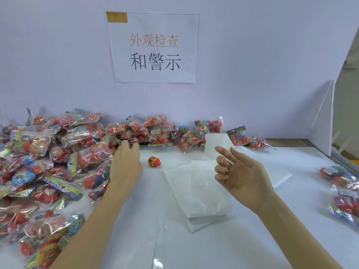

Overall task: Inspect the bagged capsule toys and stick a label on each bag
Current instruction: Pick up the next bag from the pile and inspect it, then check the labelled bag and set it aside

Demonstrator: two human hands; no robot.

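While my left hand (pixel 126 164) reaches empty-fingered into the heap of bagged capsule toys (pixel 48 160) and my right hand (pixel 239 173) hovers slack, a careless grab could spill neighbouring bags.

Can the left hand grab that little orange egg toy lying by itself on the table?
Probably yes. The loose orange capsule lies on bare white table just right of the left hand, with nothing between them. That hand is open and holds nothing, though it points toward the pile of bagged toys.
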